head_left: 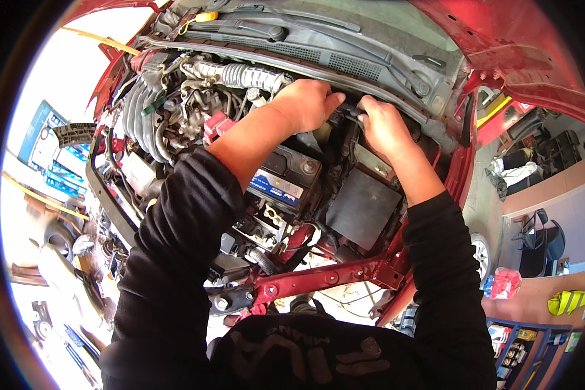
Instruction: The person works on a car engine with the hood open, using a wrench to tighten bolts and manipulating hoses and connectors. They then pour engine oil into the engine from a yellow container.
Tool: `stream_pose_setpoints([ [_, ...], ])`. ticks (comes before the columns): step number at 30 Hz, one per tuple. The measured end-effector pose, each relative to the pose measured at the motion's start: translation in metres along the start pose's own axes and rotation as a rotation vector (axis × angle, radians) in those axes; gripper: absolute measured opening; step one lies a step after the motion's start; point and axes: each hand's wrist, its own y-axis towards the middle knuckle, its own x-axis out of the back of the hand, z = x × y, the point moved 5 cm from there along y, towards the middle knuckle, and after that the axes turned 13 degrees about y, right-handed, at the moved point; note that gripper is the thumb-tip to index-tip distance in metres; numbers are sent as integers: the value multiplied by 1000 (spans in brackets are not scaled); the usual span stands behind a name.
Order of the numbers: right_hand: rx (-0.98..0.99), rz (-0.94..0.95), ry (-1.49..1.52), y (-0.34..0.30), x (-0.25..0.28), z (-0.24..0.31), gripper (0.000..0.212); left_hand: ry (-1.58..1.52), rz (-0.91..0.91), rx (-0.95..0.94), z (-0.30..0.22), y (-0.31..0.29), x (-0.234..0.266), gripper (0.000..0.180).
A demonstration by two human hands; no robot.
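Note:
Both my hands reach over the engine bay of a red car to the area behind the battery (291, 170), just in front of the windscreen cowl. My left hand (303, 106) is closed, its thumb pointing right toward a small dark part (350, 110). Curled at the right side of that part, my right hand (382, 125) has its fingers pinched together. What either hand grips is too dark and small to name. Below my right forearm lies a flat black box cover (364, 208). A red terminal cover (218, 126) shows beside my left forearm.
Along the front runs a red metal crossmember (328, 278). A ribbed grey intake manifold (143, 120) and a corrugated duct (237, 75) sit to the left. The raised red hood (520, 52) overhangs at upper right. A shelf (520, 351) stands at lower right.

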Motion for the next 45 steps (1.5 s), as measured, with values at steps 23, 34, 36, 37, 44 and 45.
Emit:
stream_pose_setpoints([
  [23, -262, -173, -252, 1, -20, -19, 13, 550, -325, -242, -16, 15, -31, 18],
  [34, -265, -69, -264, 11, -20, -19, 30, 265, -543, -86, 29, 48, -74, 21],
  [36, -308, -37, -281, 12, -21, -20, 34, 232, -557, -77, 30, 51, -80, 23],
  [37, -316, -33, -293, 12, -22, -19, 34, 216, -562, -65, 32, 52, -83, 25],
  [44, -322, -66, -295, 16, -24, -11, 35, 189, -545, -7, 44, 53, -93, 39],
  [45, -356, -21, -332, 18, -26, -12, 36, 168, -492, 6, 47, 54, -95, 40],
])
